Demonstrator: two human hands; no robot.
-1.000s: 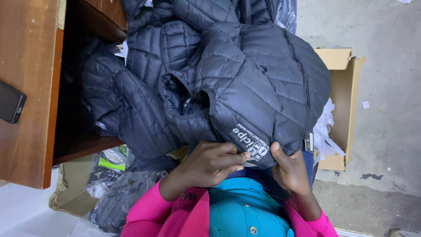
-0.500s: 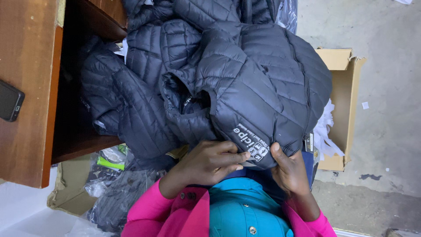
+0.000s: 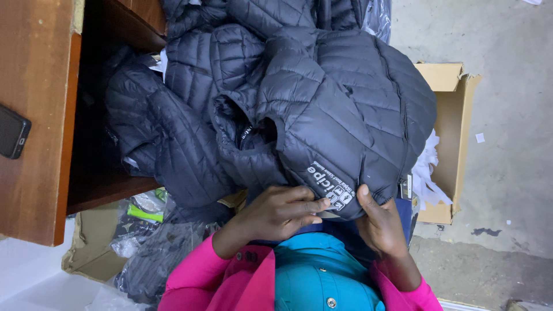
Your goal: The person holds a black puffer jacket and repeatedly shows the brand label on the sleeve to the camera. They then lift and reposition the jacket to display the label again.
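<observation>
Head view, looking down. Compared with the frames from a second and half a second ago, almost nothing has moved — both hands sit at the same place on the same garment, so the work appears paused in a hold at the hem rather than in mid-fold or mid-lift.

The dark navy quilted puffer jacket (image 3: 345, 121) fills the centre of the frame, bunched into a rounded mound, its lower edge with a white printed label turned toward the person. The left hand (image 3: 282, 210), at lower centre, lies with fingers (image 3: 311, 204) curled over that edge beside the label; the right hand (image 3: 380, 224), lower right of centre, pinches the same edge with the thumb on top. Both are closed on the fabric, not spread. Bright pink sleeves (image 3: 196, 276) and a teal buttoned top (image 3: 317, 276) occupy the bottom edge.

More dark quilted jackets (image 3: 173, 132) are heaped at centre left, spilling against the brown wooden bench (image 3: 40, 132) in the upper left, on which a black phone (image 3: 11, 131) lies at the frame's left edge. An open cardboard box (image 3: 455, 115) with white paper stands at right, touching the jacket's side. Clear plastic bags (image 3: 138, 230) lie at lower left.

Open room: the grey concrete floor (image 3: 507, 144) at far right — the left side is hemmed in by bench and heap.
</observation>
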